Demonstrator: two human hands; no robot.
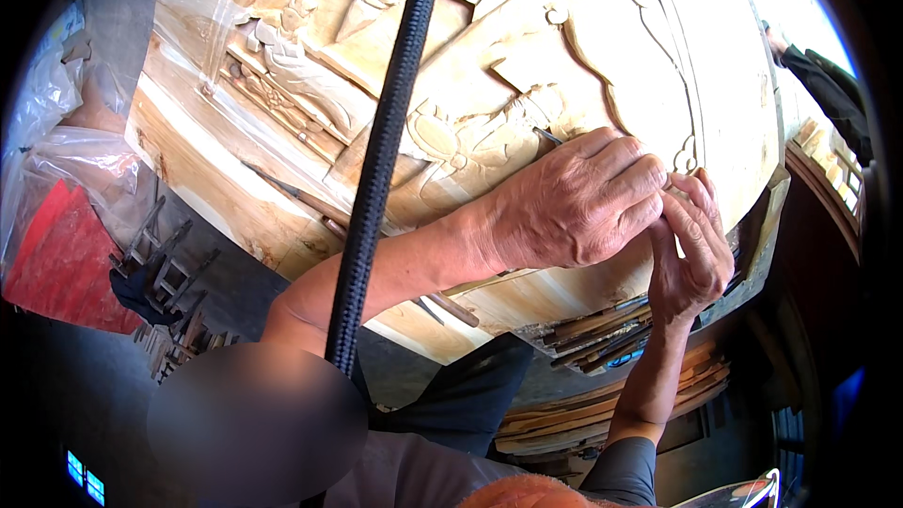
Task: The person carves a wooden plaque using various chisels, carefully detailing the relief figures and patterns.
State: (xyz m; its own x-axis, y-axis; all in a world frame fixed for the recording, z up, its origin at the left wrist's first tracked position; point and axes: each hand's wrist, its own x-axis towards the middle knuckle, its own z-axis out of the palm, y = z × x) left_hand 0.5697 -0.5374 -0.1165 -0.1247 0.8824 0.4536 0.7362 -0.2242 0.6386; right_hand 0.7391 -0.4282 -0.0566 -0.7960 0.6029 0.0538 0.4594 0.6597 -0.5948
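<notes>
My left hand (588,198) is closed in a fist over the lower right of a pale carved wooden panel (649,66). From the far side of the fist pokes a short dark metal tip (548,137), which looks like the blade of a carving chisel. Its shaft is hidden in my palm. My right hand (694,249) meets the left at the right, fingertips pinched at what appears to be the same tool's rear end. Beside the blade, raised carved figures (470,136) stand out from the wood.
A black braided cable (386,150) crosses the view in front of my left forearm. On the panel's near edge lie a thin chisel (293,190) and a wooden-handled tool (453,310). Several tools (602,331) sit below. A person's dark sleeve (830,89) shows far right; red sacking (66,259) lies left.
</notes>
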